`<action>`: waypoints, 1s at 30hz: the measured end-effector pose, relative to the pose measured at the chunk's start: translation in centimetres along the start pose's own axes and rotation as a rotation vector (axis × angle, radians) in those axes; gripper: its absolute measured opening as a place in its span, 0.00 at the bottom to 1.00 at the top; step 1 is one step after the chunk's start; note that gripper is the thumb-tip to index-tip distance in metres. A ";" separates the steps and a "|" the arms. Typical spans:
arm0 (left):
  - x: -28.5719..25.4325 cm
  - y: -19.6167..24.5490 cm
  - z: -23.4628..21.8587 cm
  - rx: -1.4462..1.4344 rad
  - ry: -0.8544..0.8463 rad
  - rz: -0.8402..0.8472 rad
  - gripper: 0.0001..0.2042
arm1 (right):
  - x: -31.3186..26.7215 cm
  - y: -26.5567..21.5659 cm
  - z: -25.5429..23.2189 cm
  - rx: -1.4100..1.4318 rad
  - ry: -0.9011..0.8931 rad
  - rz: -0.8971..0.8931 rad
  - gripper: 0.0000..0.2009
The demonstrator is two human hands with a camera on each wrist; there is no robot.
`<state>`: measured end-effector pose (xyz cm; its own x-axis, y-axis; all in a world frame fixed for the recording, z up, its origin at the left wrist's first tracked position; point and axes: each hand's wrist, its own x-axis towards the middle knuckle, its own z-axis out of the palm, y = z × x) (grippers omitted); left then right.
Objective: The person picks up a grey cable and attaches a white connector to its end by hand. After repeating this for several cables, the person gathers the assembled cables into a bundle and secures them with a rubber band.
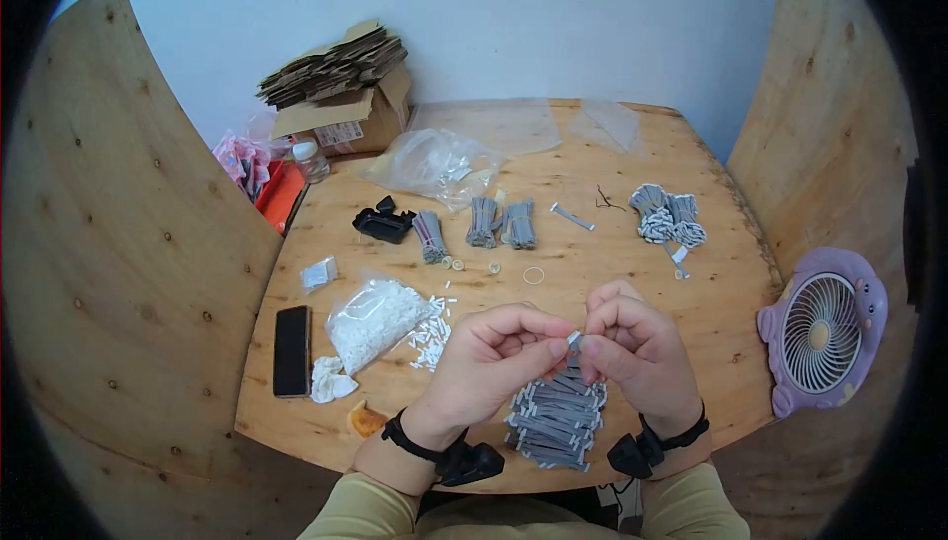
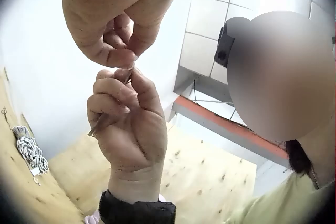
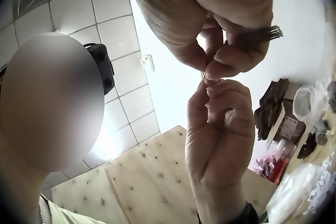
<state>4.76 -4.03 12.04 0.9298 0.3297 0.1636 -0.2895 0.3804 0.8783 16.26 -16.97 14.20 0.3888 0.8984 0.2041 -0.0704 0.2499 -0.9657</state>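
Note:
Both hands meet over the front of the table. My right hand [image 1: 640, 352] grips a short grey ribbon cable; its far end [image 3: 274, 33], tipped with small metal contacts, sticks out past the curled fingers in the right wrist view. My left hand [image 1: 499, 357] pinches a small white connector [image 1: 574, 340] at the cable's other end, fingertips right against those of the right hand. Fingers hide most of the connector. Beneath the hands lies a pile of grey ribbon cables [image 1: 555, 424] with white ends. Loose white connectors [image 1: 431, 341] are scattered left of the left hand.
A bag of white connectors [image 1: 375, 325] and a phone [image 1: 292, 351] lie at left. Farther back are tied cable bundles [image 1: 517, 225], a black holder [image 1: 383, 222] and plastic bags [image 1: 434, 163]. More bundles [image 1: 652, 214] lie back right; a purple fan [image 1: 822, 333] stands at right.

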 end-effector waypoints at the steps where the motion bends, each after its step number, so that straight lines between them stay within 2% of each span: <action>1: 0.0 0.0 0.0 -0.038 -0.003 -0.015 0.08 | 0.0 -0.1 -0.1 -0.002 -0.014 0.008 0.04; 9: 0.2 0.3 0.2 -0.199 0.029 -0.092 0.06 | -0.1 -0.1 0.2 -0.030 0.002 -0.004 0.04; 12: 0.0 -0.2 0.3 -0.025 0.042 -0.023 0.07 | -0.1 -0.1 0.3 -0.029 0.014 -0.021 0.04; 18: -0.1 0.0 1.0 0.058 0.065 0.046 0.07 | 0.0 0.3 0.0 -0.018 0.012 -0.023 0.04; 21: -0.2 -0.1 1.0 0.367 0.069 0.209 0.07 | 0.0 0.4 0.0 -0.015 0.012 -0.018 0.03; 27: -0.1 0.2 0.3 -0.018 0.014 -0.013 0.07 | 0.0 -0.8 -0.7 0.066 -0.072 0.076 0.03; 30: 0.1 0.2 0.2 -0.022 0.004 -0.044 0.07 | 0.0 -0.6 -0.8 0.032 -0.062 0.052 0.03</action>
<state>4.80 -4.08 12.36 0.9407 0.3160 0.1229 -0.2531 0.4133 0.8747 17.03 -17.43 14.66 0.3259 0.9310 0.1643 -0.1188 0.2127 -0.9699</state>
